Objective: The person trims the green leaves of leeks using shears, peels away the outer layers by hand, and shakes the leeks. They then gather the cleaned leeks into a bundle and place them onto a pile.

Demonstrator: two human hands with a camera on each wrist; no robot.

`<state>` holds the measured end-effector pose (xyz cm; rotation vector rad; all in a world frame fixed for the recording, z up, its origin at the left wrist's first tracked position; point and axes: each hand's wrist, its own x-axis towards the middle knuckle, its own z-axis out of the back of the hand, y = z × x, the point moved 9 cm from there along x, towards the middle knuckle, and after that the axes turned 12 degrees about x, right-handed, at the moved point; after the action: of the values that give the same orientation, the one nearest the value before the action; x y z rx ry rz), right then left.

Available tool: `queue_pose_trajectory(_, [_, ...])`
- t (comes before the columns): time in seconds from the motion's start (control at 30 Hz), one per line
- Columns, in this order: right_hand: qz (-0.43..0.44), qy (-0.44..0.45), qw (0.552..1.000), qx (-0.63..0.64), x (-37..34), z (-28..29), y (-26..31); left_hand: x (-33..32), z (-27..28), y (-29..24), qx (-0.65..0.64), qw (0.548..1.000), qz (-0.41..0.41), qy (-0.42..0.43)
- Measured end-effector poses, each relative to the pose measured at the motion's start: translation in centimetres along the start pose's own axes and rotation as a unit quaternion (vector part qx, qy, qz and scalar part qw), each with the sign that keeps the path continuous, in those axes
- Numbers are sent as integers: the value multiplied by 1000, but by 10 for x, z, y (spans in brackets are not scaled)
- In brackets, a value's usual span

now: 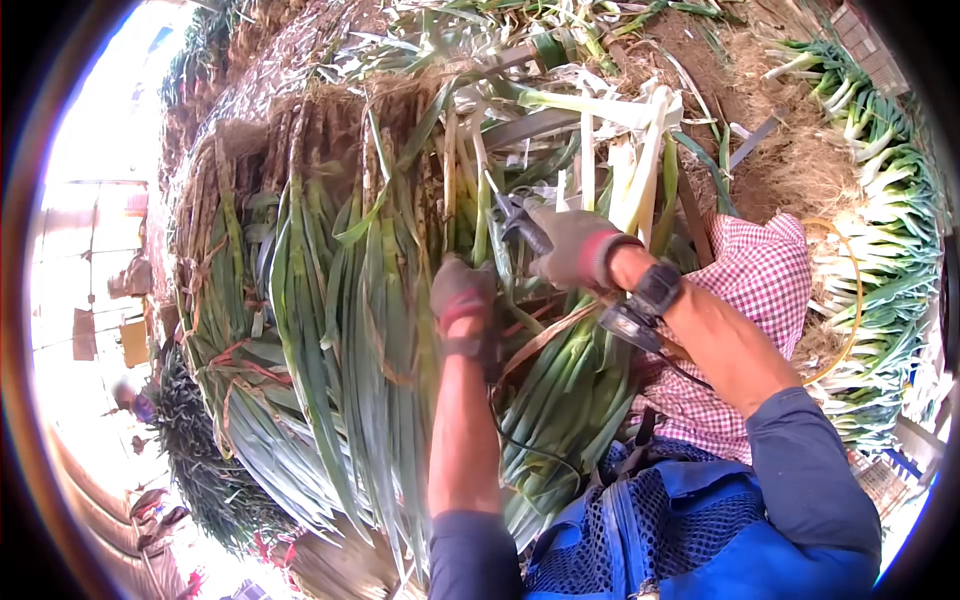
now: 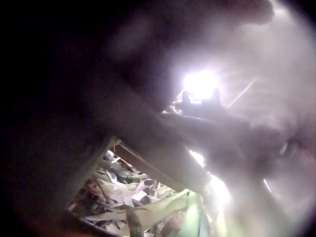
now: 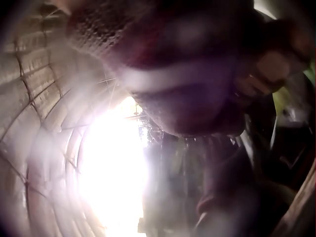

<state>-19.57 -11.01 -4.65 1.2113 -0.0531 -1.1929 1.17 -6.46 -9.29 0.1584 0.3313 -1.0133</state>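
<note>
Fingers of my R hand (image 1: pixel 585 248) are wrapped round the dk. handle of a tool (image 1: pixel 524 226), thin tip toward the leeks (image 1: pixel 385 270). My L hand (image 1: pixel 463 292) is curled against them; can't tell if it's gripping a stalk. Leeks lie under & L of both hands, checked cloth (image 1: pixel 760 270) by R forearm, white-stemmed bunches (image 1: pixel 882 215) far R.

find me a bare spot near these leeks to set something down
Barest looks the brown ground between the leek heap and the leek row, beyond the checked cloth, though roots and scraps litter it. Around the left hand and right hand, leaves and stalks crowd together.
</note>
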Motion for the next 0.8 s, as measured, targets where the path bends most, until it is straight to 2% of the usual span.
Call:
queue_pose_trajectory(0.13, [1,122,992,28,-36,-28,-13,6,-6,2,11,1000,6,11])
queue_pose_trajectory(0.2, [48,114,992,-23,-53,-31,-3,8,-9,2,15,1000,8,14])
queue_pose_trajectory(0.23, [11,134,991,-21,-55,-30,-7,7,-10,2,22,1000,9,15])
queue_pose_trajectory(0.27, [10,135,991,-18,-47,-30,-3,6,-10,2,24,1000,8,16])
queue_pose_trajectory(0.33, [-59,77,995,-10,-27,-16,-12,3,-5,1,24,1000,6,16])
queue_pose_trajectory(0.4, [-53,47,997,-11,-20,-10,-15,4,-3,1,27,999,13,26])
queue_pose_trajectory(0.47, [21,59,998,-2,-26,-16,-9,5,-7,5,25,999,24,40])
queue_pose_trajectory(0.53, [31,90,994,-49,-29,-27,-7,7,-9,6,18,999,6,25])
queue_pose_trajectory(0.6, [-3,67,997,-28,-20,-16,-3,7,-11,3,22,999,-4,22])
queue_pose_trajectory(0.67, [-6,4,999,-41,15,-8,-15,5,-9,1,30,999,-14,19])
queue_pose_trajectory(0.7, [3,-7,1000,-6,29,0,-9,2,-7,0,32,999,-14,21])
queue_pose_trajectory(0.8, [34,-70,995,-61,68,23,-2,-2,-4,0,44,998,-29,19])
